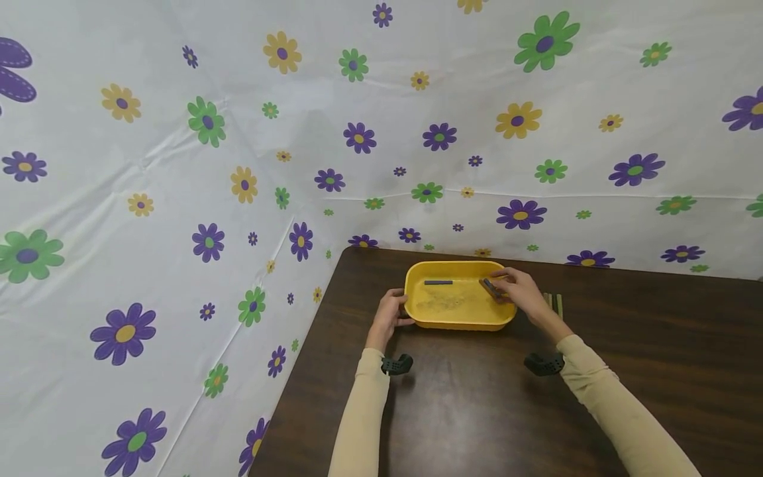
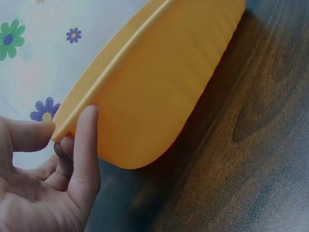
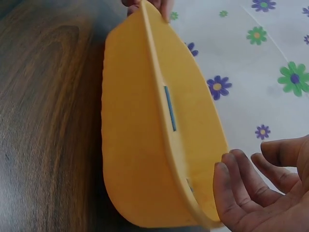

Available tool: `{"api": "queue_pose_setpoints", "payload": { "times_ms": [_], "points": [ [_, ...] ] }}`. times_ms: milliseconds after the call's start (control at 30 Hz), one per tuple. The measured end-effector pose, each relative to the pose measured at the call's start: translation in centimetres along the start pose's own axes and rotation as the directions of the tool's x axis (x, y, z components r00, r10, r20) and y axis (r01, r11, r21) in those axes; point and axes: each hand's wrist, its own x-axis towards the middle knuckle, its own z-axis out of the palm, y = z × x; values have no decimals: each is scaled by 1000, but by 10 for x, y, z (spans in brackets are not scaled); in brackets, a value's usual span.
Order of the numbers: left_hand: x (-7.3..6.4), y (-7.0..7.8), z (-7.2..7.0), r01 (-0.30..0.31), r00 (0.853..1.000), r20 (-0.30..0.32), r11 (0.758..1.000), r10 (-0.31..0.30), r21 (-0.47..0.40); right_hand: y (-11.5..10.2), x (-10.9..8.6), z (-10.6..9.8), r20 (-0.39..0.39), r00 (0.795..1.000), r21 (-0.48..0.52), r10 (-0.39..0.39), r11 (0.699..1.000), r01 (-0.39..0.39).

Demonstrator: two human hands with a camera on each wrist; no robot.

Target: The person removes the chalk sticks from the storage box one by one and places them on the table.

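Left hand (image 1: 390,313) on yellow tray (image 1: 461,317), right hand (image 1: 523,291) opposite.

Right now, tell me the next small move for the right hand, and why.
I'd probably ease the right hand toward the olive-green sticks: its fingers look empty, those sticks lie outside the yellow tray, and the left hand grips the tray.
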Motion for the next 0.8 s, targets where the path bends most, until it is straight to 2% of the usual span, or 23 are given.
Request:
{"api": "queue_pose_setpoints", "payload": {
  "times_ms": [133,367,467,600,700,800],
  "points": [
    [0,0,0,-8,1000,5,1000,8,-4,1,5,7,2,1000,-35,-1,999,1],
    [3,0,-2,45,999,17,998,-45,-48,0,10,13,-3,1000,-109,-1,994,1],
    [4,0,-3,62,998,17,997,-62,-50,1,13,16,-2,1000,-210,-24,977,23],
    [3,1,-2,90,996,8,995,-89,-38,5,17,21,-2,998,-334,-65,941,60],
    [3,2,0,102,995,10,994,-102,-41,8,20,25,2,997,-375,-74,925,69],
    [3,2,1,106,994,20,993,-105,-48,9,22,27,5,998,-385,-68,921,64]
  ]
}}
